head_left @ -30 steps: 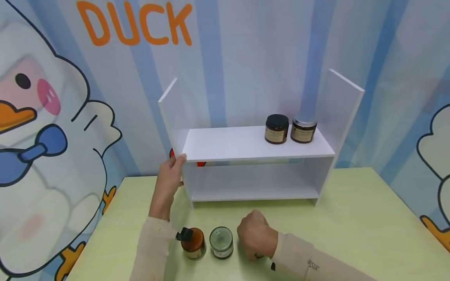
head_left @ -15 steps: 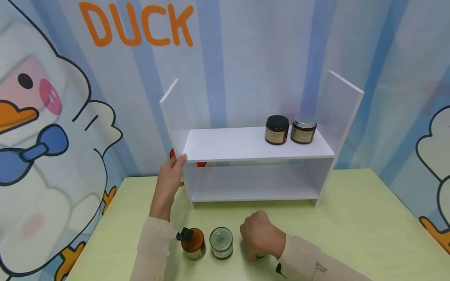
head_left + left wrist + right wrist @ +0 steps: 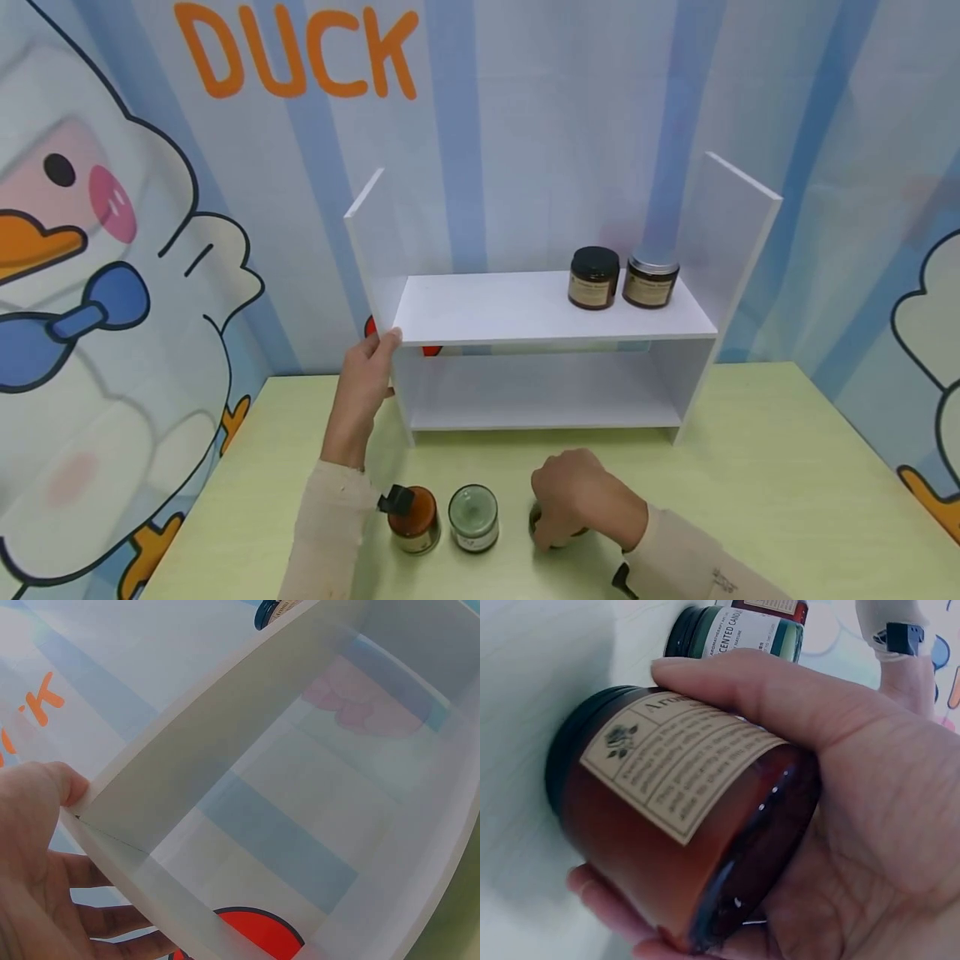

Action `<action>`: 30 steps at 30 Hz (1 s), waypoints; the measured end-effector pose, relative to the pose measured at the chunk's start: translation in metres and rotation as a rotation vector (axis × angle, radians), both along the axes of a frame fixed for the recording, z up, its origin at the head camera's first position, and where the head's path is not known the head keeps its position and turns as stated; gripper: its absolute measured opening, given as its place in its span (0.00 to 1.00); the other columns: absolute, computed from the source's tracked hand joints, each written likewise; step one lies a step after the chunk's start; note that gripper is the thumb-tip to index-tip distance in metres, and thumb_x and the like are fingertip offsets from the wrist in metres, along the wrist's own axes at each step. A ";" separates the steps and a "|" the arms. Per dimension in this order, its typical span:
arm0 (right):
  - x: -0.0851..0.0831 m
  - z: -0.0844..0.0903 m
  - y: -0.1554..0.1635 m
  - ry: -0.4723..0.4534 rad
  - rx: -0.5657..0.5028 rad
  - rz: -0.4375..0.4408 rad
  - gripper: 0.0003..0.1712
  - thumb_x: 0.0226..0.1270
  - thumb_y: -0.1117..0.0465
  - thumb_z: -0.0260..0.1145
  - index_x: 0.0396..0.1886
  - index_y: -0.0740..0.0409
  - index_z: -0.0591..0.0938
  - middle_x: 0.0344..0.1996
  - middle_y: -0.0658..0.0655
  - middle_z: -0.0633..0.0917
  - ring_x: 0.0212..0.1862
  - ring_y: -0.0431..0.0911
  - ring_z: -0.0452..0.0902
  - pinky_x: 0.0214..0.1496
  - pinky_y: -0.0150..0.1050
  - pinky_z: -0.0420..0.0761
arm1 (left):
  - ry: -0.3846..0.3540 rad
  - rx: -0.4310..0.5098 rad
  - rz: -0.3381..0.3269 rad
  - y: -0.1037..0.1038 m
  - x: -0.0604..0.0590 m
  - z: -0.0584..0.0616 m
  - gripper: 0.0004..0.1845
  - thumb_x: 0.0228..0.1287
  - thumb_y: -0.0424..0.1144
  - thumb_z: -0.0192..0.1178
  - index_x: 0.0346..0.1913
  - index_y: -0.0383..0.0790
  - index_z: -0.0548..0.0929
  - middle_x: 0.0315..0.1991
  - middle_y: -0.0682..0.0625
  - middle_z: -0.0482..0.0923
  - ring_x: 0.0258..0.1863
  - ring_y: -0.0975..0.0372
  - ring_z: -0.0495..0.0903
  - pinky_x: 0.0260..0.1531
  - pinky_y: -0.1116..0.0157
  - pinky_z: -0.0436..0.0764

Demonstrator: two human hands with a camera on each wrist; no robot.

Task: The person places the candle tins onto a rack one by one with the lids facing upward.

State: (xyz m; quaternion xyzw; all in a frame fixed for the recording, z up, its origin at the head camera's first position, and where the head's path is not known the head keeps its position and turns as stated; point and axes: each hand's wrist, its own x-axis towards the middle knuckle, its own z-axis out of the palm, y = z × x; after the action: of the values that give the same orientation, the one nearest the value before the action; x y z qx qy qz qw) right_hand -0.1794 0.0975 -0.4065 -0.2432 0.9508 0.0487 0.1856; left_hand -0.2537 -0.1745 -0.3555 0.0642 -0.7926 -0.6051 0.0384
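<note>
My right hand (image 3: 577, 500) grips a dark amber jar (image 3: 652, 825) with a tan printed label and a black lid, low over the green table (image 3: 750, 483). In the head view only a dark sliver of that jar (image 3: 535, 521) shows at the hand's left side. My left hand (image 3: 367, 375) holds the left side panel of a white two-level shelf (image 3: 525, 308), thumb (image 3: 64, 784) on its front edge and fingers behind the panel. To the left of my right hand stand a green jar (image 3: 473, 517) and an orange jar (image 3: 412, 518).
On the shelf's upper board, at the right, stand a black-lidded jar (image 3: 593, 277) and a silver-lidded jar (image 3: 650, 279). The lower level (image 3: 540, 408) holds nothing. A duck-print backdrop (image 3: 112, 250) rises behind and to the left of the table.
My right hand has shifted right, away from the green jar, with the amber jar in its grip. The left hand has kept its hold on the shelf.
</note>
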 end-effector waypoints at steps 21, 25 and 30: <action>0.002 -0.012 0.030 -0.085 -0.360 -0.099 0.23 0.51 0.37 0.77 0.29 0.47 0.80 0.22 0.45 0.77 0.24 0.43 0.72 0.29 0.43 0.73 | -0.002 -0.001 -0.002 0.000 0.001 0.001 0.42 0.72 0.67 0.48 0.78 0.42 0.64 0.77 0.45 0.60 0.73 0.49 0.62 0.61 0.44 0.75; 0.005 -0.015 0.033 -0.079 -0.434 -0.110 0.22 0.51 0.39 0.77 0.29 0.48 0.79 0.23 0.46 0.77 0.24 0.43 0.72 0.27 0.43 0.71 | 0.005 0.002 -0.006 0.000 0.000 0.001 0.42 0.72 0.67 0.48 0.78 0.42 0.64 0.77 0.45 0.60 0.73 0.48 0.62 0.61 0.43 0.75; 0.007 -0.021 0.034 -0.078 -0.495 -0.139 0.22 0.51 0.39 0.76 0.32 0.49 0.79 0.24 0.46 0.78 0.25 0.43 0.73 0.28 0.43 0.72 | 0.003 0.001 -0.003 0.001 0.000 0.001 0.41 0.73 0.66 0.48 0.78 0.41 0.64 0.77 0.45 0.60 0.74 0.49 0.61 0.61 0.43 0.75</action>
State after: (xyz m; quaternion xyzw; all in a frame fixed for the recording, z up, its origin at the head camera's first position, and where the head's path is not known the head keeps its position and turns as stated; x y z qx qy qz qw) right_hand -0.1724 0.1318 -0.4277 -0.2173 0.9402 -0.2079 0.1600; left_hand -0.2534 -0.1736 -0.3546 0.0621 -0.7923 -0.6057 0.0389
